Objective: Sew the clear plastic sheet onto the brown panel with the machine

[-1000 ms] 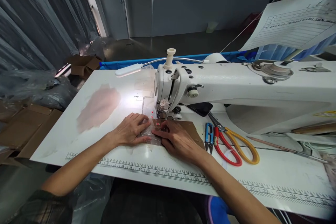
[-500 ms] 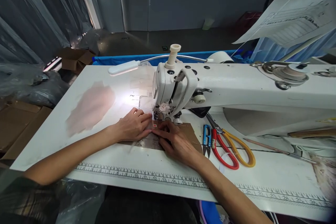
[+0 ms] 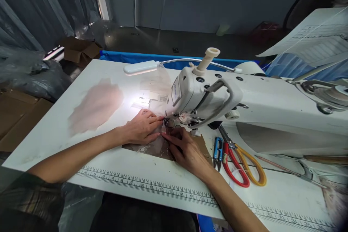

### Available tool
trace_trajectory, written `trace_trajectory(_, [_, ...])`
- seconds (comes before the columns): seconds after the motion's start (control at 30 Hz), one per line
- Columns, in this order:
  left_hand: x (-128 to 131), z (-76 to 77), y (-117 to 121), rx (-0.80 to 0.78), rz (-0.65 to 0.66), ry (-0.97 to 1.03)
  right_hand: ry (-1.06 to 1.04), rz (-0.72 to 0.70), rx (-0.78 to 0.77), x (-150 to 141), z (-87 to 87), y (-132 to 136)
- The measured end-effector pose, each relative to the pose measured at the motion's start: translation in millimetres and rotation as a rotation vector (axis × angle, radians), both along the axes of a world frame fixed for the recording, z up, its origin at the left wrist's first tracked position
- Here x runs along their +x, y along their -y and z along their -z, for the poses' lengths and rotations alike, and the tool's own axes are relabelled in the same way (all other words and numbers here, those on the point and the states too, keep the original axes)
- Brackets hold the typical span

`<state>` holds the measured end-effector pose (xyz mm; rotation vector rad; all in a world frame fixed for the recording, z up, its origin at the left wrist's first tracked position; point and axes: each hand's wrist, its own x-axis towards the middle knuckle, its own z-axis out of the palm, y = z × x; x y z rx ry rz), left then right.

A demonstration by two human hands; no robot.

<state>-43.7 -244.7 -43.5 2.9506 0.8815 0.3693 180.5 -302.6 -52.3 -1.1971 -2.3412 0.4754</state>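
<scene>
Under the head of a white sewing machine [image 3: 182, 92] lies a piece of sheer, pale fabric [image 3: 156, 146], by the presser foot. My left hand [image 3: 143, 127] rests flat on this fabric, just left of the needle area, fingers stretched toward the foot. Close in front of the foot, my right hand [image 3: 187, 148] has its fingers bent together at the fabric's edge, seemingly pinching it. The fingertips of both hands nearly meet. Part of the fabric is hidden beneath the hands and the machine head. Brown sheeting [image 3: 205, 146] shows under and beside my right hand.
Blue thread snips [image 3: 218, 148] and scissors [image 3: 236, 159] with red and yellow handles lie right of my right hand. A lamp [image 3: 141, 68] lights the left side. Pinkish sheer fabric [image 3: 96, 107] lies on the table, whose front edge carries a printed ruler [image 3: 152, 186].
The view has shifted and tilted, so the machine head appears further right. Both hands stay at the presser foot in nearly the same pose, the left seemingly a little flatter.
</scene>
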Motion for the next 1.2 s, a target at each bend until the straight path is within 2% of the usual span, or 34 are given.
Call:
trace_trajectory(0.17, [0.1,4.8,0.0,0.024,0.014,0.038,-0.007,0.014,-0.044,-1.4,-3.7,-0.1])
trace_trajectory(0.33, [-0.5,7.0,0.3,0.044,0.019,0.068,-0.009,0.031,-0.062,-0.3,-0.3,0.0])
trace_trajectory(0.7, [1.3,6.9,1.7,0.023,0.001,0.06,-0.025,0.031,-0.089,0.6,3.9,-0.9])
trace_trajectory(1.0, [2.2,0.0,3.6,0.089,0.008,0.05,-0.028,0.04,-0.107,0.8,4.4,-1.0])
trace_trajectory(1.2, [2.4,2.6,3.6,0.099,0.004,0.036,-0.018,0.04,-0.091,0.7,5.2,0.0])
